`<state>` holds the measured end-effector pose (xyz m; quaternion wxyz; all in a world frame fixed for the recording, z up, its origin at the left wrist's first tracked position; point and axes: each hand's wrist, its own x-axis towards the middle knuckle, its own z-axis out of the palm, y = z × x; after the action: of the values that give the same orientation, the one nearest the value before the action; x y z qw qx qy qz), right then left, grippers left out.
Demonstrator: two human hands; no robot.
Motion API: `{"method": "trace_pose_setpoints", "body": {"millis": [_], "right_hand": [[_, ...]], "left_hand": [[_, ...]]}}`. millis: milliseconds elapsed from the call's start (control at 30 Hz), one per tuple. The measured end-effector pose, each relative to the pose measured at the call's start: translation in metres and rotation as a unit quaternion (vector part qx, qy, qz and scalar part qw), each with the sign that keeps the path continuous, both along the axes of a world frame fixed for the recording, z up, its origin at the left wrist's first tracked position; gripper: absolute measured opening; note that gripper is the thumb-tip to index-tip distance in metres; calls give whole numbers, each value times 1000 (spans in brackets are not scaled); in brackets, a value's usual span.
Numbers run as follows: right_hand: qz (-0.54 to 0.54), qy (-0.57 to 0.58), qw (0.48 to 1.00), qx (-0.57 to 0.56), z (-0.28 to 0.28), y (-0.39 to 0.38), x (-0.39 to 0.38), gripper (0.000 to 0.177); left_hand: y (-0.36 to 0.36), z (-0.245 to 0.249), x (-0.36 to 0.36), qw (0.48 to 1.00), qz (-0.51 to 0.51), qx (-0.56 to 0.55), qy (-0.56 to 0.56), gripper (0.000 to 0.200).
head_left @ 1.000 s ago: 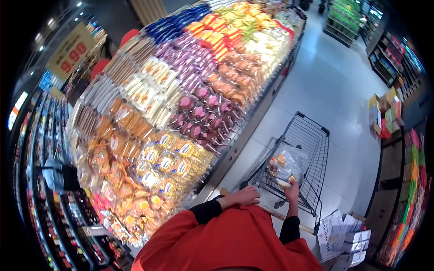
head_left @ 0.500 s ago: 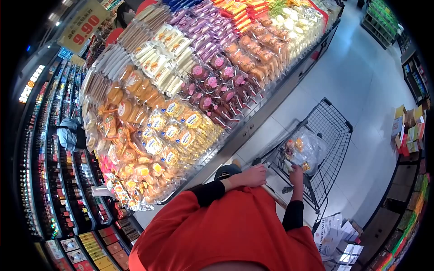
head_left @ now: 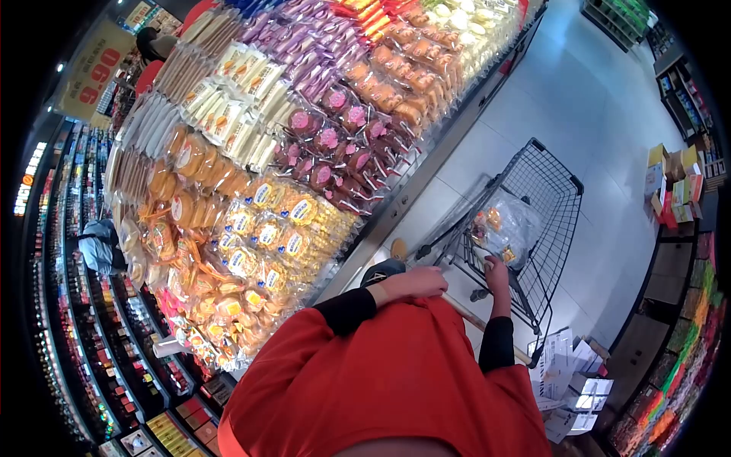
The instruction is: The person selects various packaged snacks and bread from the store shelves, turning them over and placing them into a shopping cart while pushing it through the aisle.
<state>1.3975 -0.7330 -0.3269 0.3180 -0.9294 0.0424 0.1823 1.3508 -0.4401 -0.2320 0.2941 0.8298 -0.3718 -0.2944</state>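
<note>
My left hand (head_left: 423,282) is closed at the near left end of the shopping cart handle (head_left: 466,311), its fingertips partly hidden. Further forward, my right hand (head_left: 496,273) reaches over the cart (head_left: 562,221). Its fingers are pinched at the near edge of a clear plastic bag (head_left: 520,221) in the basket; what exactly lies between them is small and hard to make out. Orange and red wrapped items show through the bag's near side.
A sloped display of wrapped pastries (head_left: 266,236) fills the left side, bordered by a counter edge (head_left: 403,199). Opened cardboard boxes (head_left: 676,186) stand at the right, and more cartons (head_left: 567,381) lie near the cart. A person (head_left: 103,245) is by the far-left shelves.
The view has shifted, so the display, cart and boxes sit further left in the picture. Both hands keep nearly the same places at the handle and the bag.
</note>
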Motion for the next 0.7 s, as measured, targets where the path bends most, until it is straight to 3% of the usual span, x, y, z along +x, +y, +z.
{"method": "trace_pose_setpoints", "body": {"millis": [133, 233, 367, 500, 567, 667, 700], "right_hand": [[11, -5, 1000, 11, -12, -5, 8, 31], [28, 20, 999, 30, -18, -10, 14, 33], [-49, 195, 972, 119, -38, -16, 27, 39], [53, 94, 994, 30, -92, -36, 27, 40], [327, 52, 937, -111, -168, -64, 39, 42], [273, 73, 955, -87, -188, -57, 40, 45], [328, 110, 933, -93, -139, -39, 47, 48]], "left_hand": [[1, -3, 12, 1000, -7, -21, 0, 22], [11, 28, 23, 998, 7, -13, 62, 26], [53, 62, 41, 984, 117, -124, 55, 26], [118, 124, 71, 913, 299, -175, -213, 31], [148, 157, 83, 861, 400, -140, -280, 35], [183, 174, 98, 779, 508, -16, -367, 39], [188, 174, 99, 758, 535, 27, -372, 42]]}}
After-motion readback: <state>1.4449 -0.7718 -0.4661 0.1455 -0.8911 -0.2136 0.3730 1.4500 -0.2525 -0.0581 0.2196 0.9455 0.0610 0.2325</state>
